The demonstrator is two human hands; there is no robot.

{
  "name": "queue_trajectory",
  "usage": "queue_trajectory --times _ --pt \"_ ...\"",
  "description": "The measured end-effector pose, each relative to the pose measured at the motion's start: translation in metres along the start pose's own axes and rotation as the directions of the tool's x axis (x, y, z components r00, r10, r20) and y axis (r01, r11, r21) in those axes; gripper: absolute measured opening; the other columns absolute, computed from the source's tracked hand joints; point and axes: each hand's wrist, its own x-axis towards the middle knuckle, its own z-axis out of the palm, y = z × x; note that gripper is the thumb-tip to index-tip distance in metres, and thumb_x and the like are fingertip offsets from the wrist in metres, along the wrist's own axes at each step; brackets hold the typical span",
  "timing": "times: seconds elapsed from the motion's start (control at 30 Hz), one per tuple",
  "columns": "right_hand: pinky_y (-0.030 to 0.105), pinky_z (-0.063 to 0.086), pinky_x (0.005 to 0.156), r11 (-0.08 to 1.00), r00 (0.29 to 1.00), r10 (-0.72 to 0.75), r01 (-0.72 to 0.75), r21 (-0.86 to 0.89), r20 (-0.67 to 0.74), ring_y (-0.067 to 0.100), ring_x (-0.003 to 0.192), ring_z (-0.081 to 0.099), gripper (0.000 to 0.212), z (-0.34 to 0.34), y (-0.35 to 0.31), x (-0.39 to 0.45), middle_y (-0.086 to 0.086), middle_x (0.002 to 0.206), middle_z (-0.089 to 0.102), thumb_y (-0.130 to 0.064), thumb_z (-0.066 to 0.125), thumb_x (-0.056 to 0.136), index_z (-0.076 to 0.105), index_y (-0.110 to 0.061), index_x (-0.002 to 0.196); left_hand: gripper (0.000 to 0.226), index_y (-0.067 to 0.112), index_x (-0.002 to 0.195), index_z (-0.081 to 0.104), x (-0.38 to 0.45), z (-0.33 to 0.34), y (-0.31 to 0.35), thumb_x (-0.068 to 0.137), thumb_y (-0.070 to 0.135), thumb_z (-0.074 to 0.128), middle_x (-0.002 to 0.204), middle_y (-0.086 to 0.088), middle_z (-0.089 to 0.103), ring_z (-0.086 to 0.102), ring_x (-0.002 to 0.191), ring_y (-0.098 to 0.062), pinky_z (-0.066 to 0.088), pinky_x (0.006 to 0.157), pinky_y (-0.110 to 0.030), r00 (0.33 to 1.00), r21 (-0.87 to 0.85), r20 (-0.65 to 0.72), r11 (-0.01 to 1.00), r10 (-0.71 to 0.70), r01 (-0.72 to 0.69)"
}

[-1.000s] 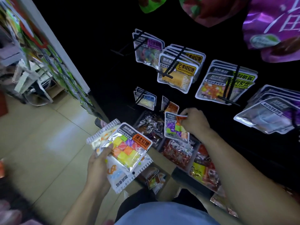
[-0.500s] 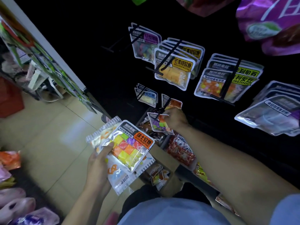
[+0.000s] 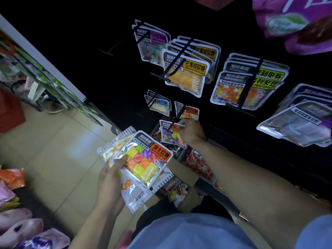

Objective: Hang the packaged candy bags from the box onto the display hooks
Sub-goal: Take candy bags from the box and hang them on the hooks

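Note:
My right hand (image 3: 191,132) pinches the top corner of a small candy bag (image 3: 170,134) with purple and green cubes, held at the tip of a low black display hook (image 3: 177,118). One bag with an orange label (image 3: 189,112) hangs behind it on that hook. My left hand (image 3: 110,180) grips a stack of candy bags (image 3: 143,159); the top one shows yellow, orange and purple cubes under an orange label. Below my arms an open cardboard box (image 3: 183,169) holds more bags.
Rows of hooks on the dark panel carry mango candy bags (image 3: 186,74), jelly bean bags (image 3: 246,88), a small pale pack (image 3: 159,105) and clear grey bags (image 3: 298,121). Large purple bags (image 3: 294,22) hang at the top right. A tiled floor (image 3: 53,150) lies left, with a shelf.
My right hand carried the small cube bag up and away from me to the tip of the low hook. The left hand kept its stack almost still.

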Motion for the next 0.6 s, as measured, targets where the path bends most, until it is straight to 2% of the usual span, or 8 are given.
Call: queue_trajectory --times 0.13,0.3,0.43,0.6 --pt "0.029 0.045 0.065 1.000 1.000 0.005 -0.005 -0.013 0.020 0.029 0.075 0.065 0.018 0.003 -0.001 0.000 0.009 0.097 0.076 -0.018 0.061 0.097 0.075 -0.022 0.107 0.043 0.008 0.136 0.059 0.000 0.002 0.003 0.095 0.018 0.067 0.119 -0.023 0.073 0.074 0.099 -0.039 0.055 0.098 -0.058 1.000 0.007 -0.002 1.000 -0.003 0.003" --pt "0.029 0.046 0.068 1.000 1.000 0.019 -0.019 -0.009 0.003 0.032 0.087 0.071 0.021 0.009 0.000 -0.002 0.008 0.101 0.077 -0.014 0.061 0.095 0.074 -0.021 0.109 0.048 0.003 0.138 0.056 0.003 0.001 0.006 0.094 0.018 0.068 0.125 -0.026 0.070 0.067 0.115 -0.047 0.055 0.099 -0.059 1.000 0.004 -0.028 1.000 -0.003 0.003" --pt "0.028 0.046 0.070 1.000 0.998 0.019 -0.019 0.008 -0.065 0.033 0.091 0.071 0.022 0.010 0.000 -0.008 0.010 0.105 0.076 -0.014 0.058 0.096 0.074 -0.017 0.111 0.044 0.005 0.139 0.056 0.000 0.004 0.010 0.097 0.016 0.064 0.124 -0.026 0.070 0.072 0.103 -0.040 0.063 0.086 -0.050 1.000 0.003 -0.010 1.000 -0.018 0.018" --pt "0.031 0.047 0.069 0.999 0.997 0.045 -0.046 -0.012 -0.069 0.036 0.091 0.070 0.024 0.010 0.003 -0.006 0.013 0.100 0.076 -0.018 0.056 0.097 0.072 -0.017 0.114 0.043 0.004 0.136 0.059 -0.002 0.008 0.012 0.095 0.017 0.066 0.120 -0.024 0.073 0.075 0.097 -0.038 0.063 0.085 -0.049 1.000 0.025 0.017 1.000 -0.015 0.015"
